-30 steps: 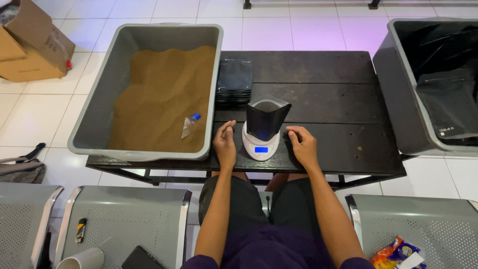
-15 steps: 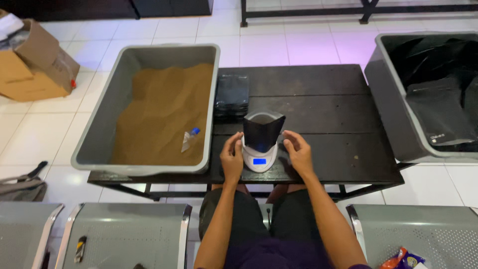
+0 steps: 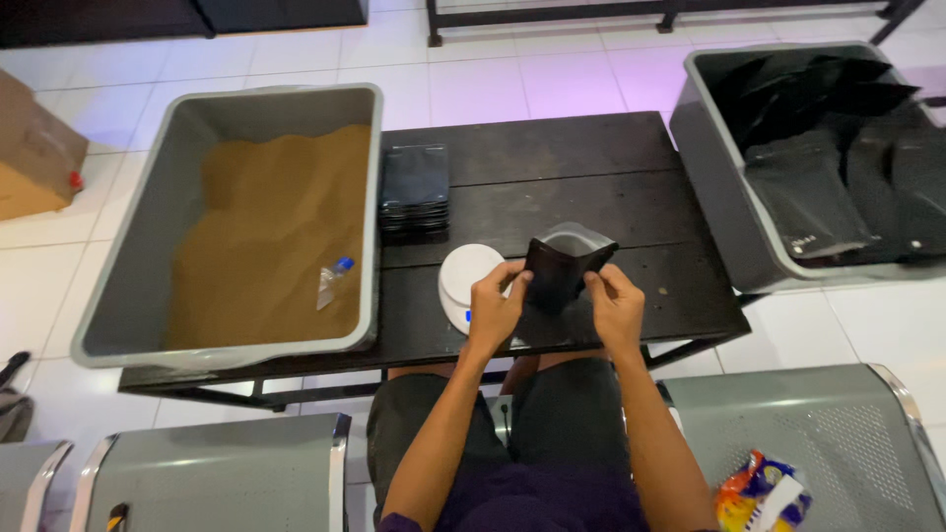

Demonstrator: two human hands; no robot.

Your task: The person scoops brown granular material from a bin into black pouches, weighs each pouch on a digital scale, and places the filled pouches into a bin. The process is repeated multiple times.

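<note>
Grey perforated metal bench seats (image 3: 788,433) fill the near edge of the scene, and a person sits between them, dark trousers over the knees, both bare forearms reaching away toward a table. On the near right seat lies a crumpled, brightly coloured snack wrapper (image 3: 761,493).

Just beyond the knees, the left hand (image 3: 496,308) and the right hand (image 3: 616,306) are both closed on a small black stand-up pouch with an open mouth (image 3: 564,266), one hand pinching each lower side. The pouch is tilted, its open top pointing away and slightly right (whether anything is inside cannot be seen). It is held above the near edge of the dark wooden slatted table (image 3: 591,177), just to the right of a round white digital scale (image 3: 468,281), which sits on the table and is partly hidden by the left hand.

Farther back on the table, a neat stack of flat black pouches (image 3: 414,189) lies beside the left-hand bin. That large grey plastic tub (image 3: 148,246) rests on the table's left end and holds a mound of fine brown powder (image 3: 266,227), with a small clear scoop with a blue tip (image 3: 332,283) lying on it. Off the table's right end, a second grey plastic tub (image 3: 719,187) holds black pouches.

At the far left stands a brown cardboard box (image 3: 34,158) on white floor tiles (image 3: 512,79).
</note>
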